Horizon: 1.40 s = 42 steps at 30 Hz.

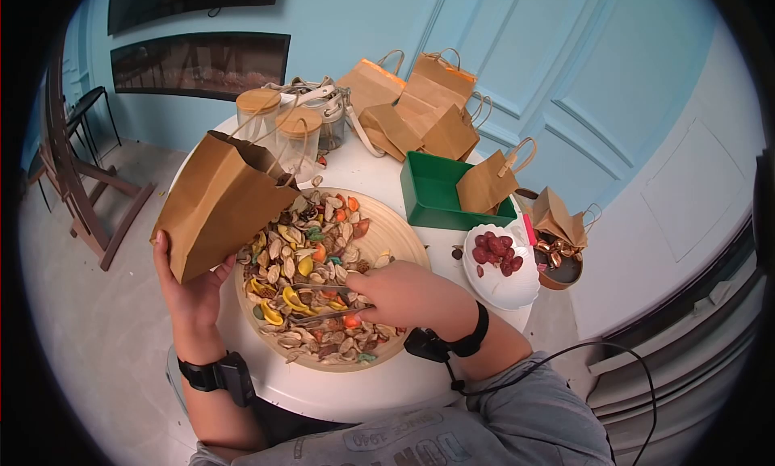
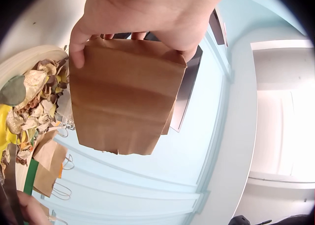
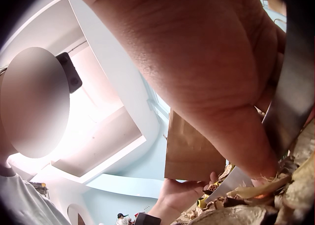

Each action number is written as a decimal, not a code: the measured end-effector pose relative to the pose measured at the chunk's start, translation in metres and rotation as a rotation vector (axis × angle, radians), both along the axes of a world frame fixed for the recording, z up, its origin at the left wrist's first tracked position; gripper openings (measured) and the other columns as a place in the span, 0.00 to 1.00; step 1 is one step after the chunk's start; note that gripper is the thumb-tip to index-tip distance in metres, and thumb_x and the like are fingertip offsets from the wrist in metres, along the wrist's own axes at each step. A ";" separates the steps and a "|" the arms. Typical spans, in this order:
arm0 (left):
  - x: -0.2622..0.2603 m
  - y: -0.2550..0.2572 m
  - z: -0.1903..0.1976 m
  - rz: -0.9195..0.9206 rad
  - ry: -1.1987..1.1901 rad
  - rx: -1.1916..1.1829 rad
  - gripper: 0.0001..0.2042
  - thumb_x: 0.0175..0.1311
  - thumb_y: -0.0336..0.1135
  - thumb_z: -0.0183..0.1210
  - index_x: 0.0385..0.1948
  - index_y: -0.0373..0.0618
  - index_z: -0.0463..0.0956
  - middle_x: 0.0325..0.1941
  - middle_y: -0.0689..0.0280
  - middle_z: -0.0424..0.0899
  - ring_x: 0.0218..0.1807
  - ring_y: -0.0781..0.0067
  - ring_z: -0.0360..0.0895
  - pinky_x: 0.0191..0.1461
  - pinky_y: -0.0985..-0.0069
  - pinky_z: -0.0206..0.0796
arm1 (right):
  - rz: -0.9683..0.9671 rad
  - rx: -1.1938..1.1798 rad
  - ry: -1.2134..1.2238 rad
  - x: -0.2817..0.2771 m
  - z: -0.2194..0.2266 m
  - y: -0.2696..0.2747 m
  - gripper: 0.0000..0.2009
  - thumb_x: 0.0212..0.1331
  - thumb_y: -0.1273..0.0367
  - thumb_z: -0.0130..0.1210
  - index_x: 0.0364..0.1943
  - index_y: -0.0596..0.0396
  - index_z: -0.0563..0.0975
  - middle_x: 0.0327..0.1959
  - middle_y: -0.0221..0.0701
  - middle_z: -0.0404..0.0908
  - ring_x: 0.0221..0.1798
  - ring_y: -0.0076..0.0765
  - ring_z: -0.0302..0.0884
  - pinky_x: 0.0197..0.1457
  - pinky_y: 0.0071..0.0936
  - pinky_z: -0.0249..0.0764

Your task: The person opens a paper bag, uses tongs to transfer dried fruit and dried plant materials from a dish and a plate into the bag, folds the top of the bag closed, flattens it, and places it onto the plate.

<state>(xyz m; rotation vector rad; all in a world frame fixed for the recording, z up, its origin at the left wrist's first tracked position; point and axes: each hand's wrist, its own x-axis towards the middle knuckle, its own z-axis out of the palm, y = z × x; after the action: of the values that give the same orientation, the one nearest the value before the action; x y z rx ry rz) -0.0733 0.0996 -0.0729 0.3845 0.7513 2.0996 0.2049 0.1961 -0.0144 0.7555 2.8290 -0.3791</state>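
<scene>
My left hand [image 1: 194, 295] holds a brown paper bag [image 1: 218, 203] by its bottom end. The bag is tilted, its open mouth and handles leaning over the left side of a round wooden tray [image 1: 408, 244]. Dried potpourri [image 1: 278, 264] covers much of that tray: pale pods, yellow peel, orange and green pieces. In my right hand [image 1: 416, 296] is a pair of metal tongs [image 1: 327, 315], thumb and fingers pinching its two arms. The tong tips are down in the potpourri, on either side of yellow peel pieces [image 1: 295, 300]. The left wrist view shows the bag's flat base [image 2: 128, 97].
Glass jars with wooden lids [image 1: 298, 125] and a white-strapped bag [image 1: 323, 94] stand behind the tray. Several paper bags [image 1: 432, 94] stand at the back. Rightward are a green box [image 1: 436, 216], a white plate [image 1: 517, 288] of dark red pieces, and a round brown container [image 1: 561, 280].
</scene>
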 end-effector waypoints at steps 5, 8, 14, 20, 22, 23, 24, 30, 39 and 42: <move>-0.001 0.001 0.001 -0.002 -0.028 -0.019 0.26 0.67 0.61 0.50 0.58 0.54 0.67 0.58 0.64 0.76 0.55 0.63 0.76 0.47 0.63 0.74 | -0.002 -0.006 -0.005 0.000 -0.001 0.001 0.18 0.58 0.58 0.62 0.41 0.54 0.70 0.26 0.41 0.79 0.34 0.53 0.80 0.38 0.46 0.73; -0.001 0.001 0.000 -0.019 -0.021 -0.008 0.26 0.67 0.61 0.50 0.58 0.55 0.67 0.58 0.65 0.76 0.54 0.63 0.76 0.47 0.63 0.74 | 0.006 -0.006 0.005 0.000 -0.002 0.001 0.18 0.58 0.58 0.62 0.41 0.54 0.70 0.27 0.41 0.79 0.35 0.53 0.80 0.38 0.46 0.73; -0.001 0.001 -0.001 -0.012 -0.011 -0.007 0.26 0.67 0.62 0.50 0.58 0.55 0.67 0.57 0.65 0.76 0.54 0.63 0.77 0.47 0.63 0.74 | 0.009 0.001 0.009 0.000 -0.001 0.001 0.18 0.58 0.58 0.61 0.42 0.54 0.70 0.28 0.41 0.80 0.35 0.53 0.80 0.39 0.46 0.73; -0.002 0.001 -0.001 -0.021 -0.020 -0.009 0.26 0.67 0.62 0.49 0.58 0.54 0.68 0.57 0.65 0.77 0.54 0.63 0.77 0.48 0.63 0.73 | -0.007 -0.019 -0.003 -0.001 -0.001 0.001 0.18 0.58 0.58 0.61 0.43 0.54 0.71 0.28 0.41 0.80 0.36 0.54 0.80 0.39 0.46 0.73; -0.004 0.001 -0.003 -0.031 -0.015 -0.006 0.26 0.67 0.62 0.49 0.58 0.54 0.68 0.57 0.65 0.77 0.54 0.63 0.77 0.48 0.63 0.73 | -0.006 -0.017 0.002 -0.001 -0.001 0.001 0.18 0.58 0.58 0.61 0.43 0.54 0.71 0.28 0.41 0.80 0.36 0.54 0.80 0.39 0.46 0.73; -0.004 0.001 -0.003 -0.040 -0.009 -0.003 0.26 0.68 0.62 0.49 0.58 0.54 0.68 0.57 0.65 0.77 0.54 0.63 0.77 0.48 0.63 0.73 | -0.004 -0.013 0.008 -0.001 -0.001 0.001 0.18 0.58 0.58 0.61 0.43 0.55 0.71 0.28 0.42 0.80 0.36 0.54 0.80 0.39 0.46 0.73; -0.004 0.001 -0.003 -0.041 -0.010 -0.003 0.26 0.68 0.62 0.49 0.58 0.54 0.68 0.57 0.65 0.77 0.54 0.63 0.77 0.48 0.63 0.73 | -0.004 -0.014 0.006 0.000 -0.001 0.001 0.18 0.58 0.58 0.61 0.43 0.55 0.71 0.28 0.42 0.80 0.36 0.54 0.80 0.39 0.46 0.73; -0.003 0.001 -0.004 -0.022 -0.006 -0.002 0.26 0.68 0.61 0.49 0.58 0.55 0.68 0.57 0.65 0.76 0.55 0.64 0.76 0.49 0.63 0.73 | 0.004 -0.023 0.033 -0.001 -0.001 0.001 0.18 0.57 0.58 0.61 0.42 0.55 0.70 0.28 0.42 0.79 0.36 0.54 0.80 0.39 0.46 0.72; -0.001 0.001 -0.001 0.002 -0.016 0.008 0.24 0.69 0.60 0.49 0.58 0.55 0.67 0.58 0.65 0.76 0.56 0.64 0.76 0.49 0.63 0.73 | -0.022 -0.051 0.003 -0.003 -0.002 0.002 0.18 0.58 0.58 0.61 0.42 0.54 0.70 0.29 0.42 0.79 0.37 0.54 0.79 0.40 0.47 0.72; -0.001 0.001 -0.001 -0.001 -0.017 0.003 0.24 0.69 0.60 0.49 0.58 0.55 0.67 0.57 0.65 0.76 0.56 0.64 0.75 0.49 0.63 0.72 | -0.016 -0.043 0.004 -0.004 -0.002 0.002 0.18 0.58 0.58 0.61 0.42 0.54 0.70 0.29 0.42 0.79 0.37 0.54 0.79 0.40 0.47 0.72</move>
<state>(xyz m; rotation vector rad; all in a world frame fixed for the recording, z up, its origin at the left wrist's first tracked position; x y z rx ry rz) -0.0742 0.1006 -0.0737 0.3680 0.7381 2.1005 0.2013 0.1983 -0.0165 0.7699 2.8102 -0.4430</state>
